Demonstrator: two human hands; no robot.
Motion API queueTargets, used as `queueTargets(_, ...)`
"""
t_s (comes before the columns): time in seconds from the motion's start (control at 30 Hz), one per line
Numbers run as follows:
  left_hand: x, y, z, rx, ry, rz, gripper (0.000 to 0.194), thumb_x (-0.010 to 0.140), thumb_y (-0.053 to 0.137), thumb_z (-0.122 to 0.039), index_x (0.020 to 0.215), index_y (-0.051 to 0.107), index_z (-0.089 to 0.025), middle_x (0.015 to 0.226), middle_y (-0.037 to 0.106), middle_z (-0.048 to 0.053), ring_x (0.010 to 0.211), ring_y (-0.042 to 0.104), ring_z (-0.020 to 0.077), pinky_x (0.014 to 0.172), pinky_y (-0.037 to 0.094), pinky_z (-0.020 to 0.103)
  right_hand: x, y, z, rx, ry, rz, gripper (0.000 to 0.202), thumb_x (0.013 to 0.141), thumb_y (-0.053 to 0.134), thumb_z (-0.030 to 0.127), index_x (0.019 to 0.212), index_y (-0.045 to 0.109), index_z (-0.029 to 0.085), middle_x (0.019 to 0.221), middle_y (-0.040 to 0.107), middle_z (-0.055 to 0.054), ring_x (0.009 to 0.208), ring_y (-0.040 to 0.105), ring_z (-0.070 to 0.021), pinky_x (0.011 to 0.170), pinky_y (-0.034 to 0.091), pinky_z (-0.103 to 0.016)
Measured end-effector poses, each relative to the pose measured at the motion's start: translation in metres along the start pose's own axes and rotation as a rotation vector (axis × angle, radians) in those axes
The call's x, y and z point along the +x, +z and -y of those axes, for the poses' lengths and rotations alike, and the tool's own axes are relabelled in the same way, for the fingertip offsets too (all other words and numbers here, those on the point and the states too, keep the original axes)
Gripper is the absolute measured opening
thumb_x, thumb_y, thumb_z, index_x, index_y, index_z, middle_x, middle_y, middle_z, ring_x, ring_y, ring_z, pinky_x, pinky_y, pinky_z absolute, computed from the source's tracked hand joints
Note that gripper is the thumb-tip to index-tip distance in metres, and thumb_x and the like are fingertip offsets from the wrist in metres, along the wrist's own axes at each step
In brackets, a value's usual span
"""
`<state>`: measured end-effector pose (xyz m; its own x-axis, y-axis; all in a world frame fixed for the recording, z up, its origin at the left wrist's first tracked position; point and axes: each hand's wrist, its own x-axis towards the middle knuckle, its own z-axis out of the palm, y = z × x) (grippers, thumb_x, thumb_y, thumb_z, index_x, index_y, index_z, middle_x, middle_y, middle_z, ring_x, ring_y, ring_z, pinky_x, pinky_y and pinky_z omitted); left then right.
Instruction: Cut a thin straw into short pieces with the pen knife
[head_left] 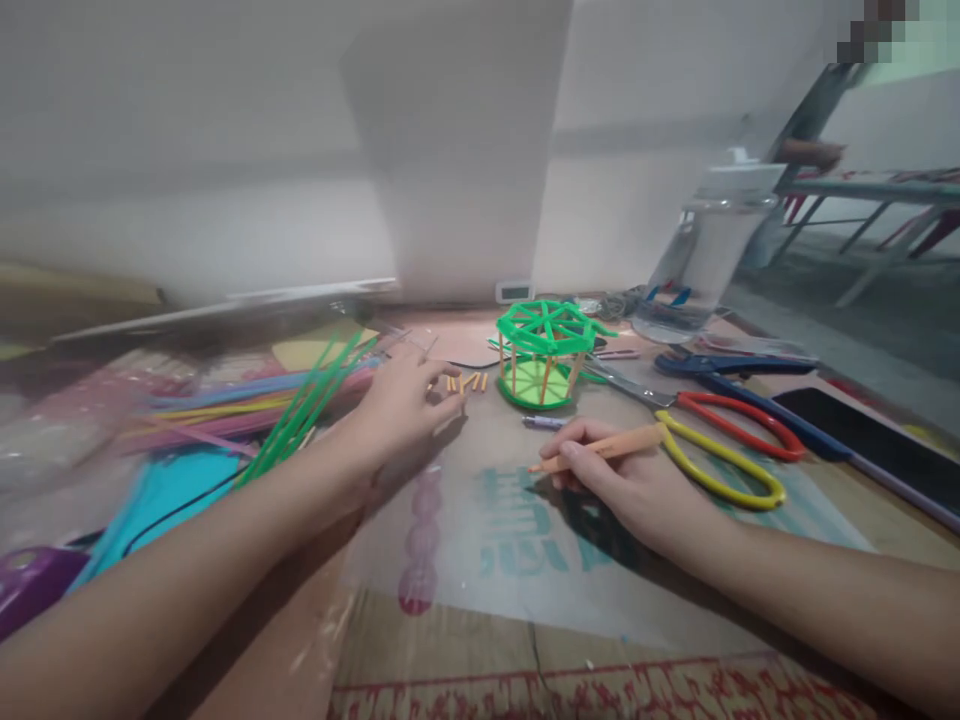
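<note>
My right hand (611, 470) is closed around an orange pen (619, 445), its narrow tip pointing left above a printed plastic sheet (450, 540). My left hand (412, 390) reaches forward with thumb and index finger apart, beside several short tan sticks (472, 382); I see nothing between those fingers. Just right of the sticks stands a small round structure (544, 330), with a spoked green top, thin tan posts and a green base. A small pale purple pen-like item (544, 422) lies between that structure and my right hand.
Scissors (724, 450) with red and yellow handles, blue-handled pliers (735, 365) and a phone (877, 440) lie at right. Behind them stands a clear bottle (701, 250). Green strips (304, 405) and plastic packets crowd the left. Another person's hand (817, 155) shows at far right.
</note>
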<state>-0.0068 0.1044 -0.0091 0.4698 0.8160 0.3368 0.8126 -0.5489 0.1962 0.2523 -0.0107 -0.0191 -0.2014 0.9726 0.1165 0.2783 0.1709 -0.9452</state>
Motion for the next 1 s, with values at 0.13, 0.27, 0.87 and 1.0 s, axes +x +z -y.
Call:
queueTargets(0.13,0.027,0.012,0.02,0.1,-0.01,0.063,0.039,0.095,0.067,-0.052,0.117,0.08,-0.022,0.102,0.068,0.011,0.109,0.061,0.0331,0.097,0.046,0.045,0.0,-0.001,0.001,-0.01,0.017,0.011,0.029,0.096,0.059,0.046,0.088,0.067,0.02,0.077,0.072,-0.007,0.069,0.068,-0.0198,0.062,0.052,-0.03)
queueTargets(0.27,0.032,0.01,0.031,0.132,0.022,0.147,0.05,0.095,0.067,-0.054,0.13,0.076,-0.02,0.105,0.069,0.013,0.11,0.062,0.0338,0.096,0.048,0.045,-0.001,-0.001,0.003,-0.005,0.012,0.027,0.028,0.094,0.06,0.045,0.086,0.067,0.019,0.077,0.071,-0.008,0.069,0.067,-0.0192,0.063,0.051,-0.03)
queueTargets(0.87,0.03,-0.018,0.045,0.125,0.096,0.248,0.025,0.09,0.068,-0.033,0.11,0.08,-0.022,0.112,0.072,0.011,0.116,0.063,0.0325,0.102,0.048,0.044,-0.001,-0.002,0.001,-0.041,0.0,0.03,0.026,0.1,0.057,0.043,0.09,0.067,0.02,0.076,0.072,-0.006,0.069,0.069,-0.0185,0.064,0.054,-0.03)
queueTargets(1.0,0.001,-0.019,0.003,-0.084,0.102,0.204,0.034,0.096,0.062,-0.046,0.119,0.077,-0.025,0.11,0.074,0.007,0.104,0.066,0.0272,0.091,0.051,0.039,-0.001,-0.003,0.003,0.014,-0.061,-0.047,0.019,0.1,0.057,0.036,0.094,0.067,0.021,0.076,0.074,-0.004,0.068,0.071,-0.018,0.062,0.056,-0.029)
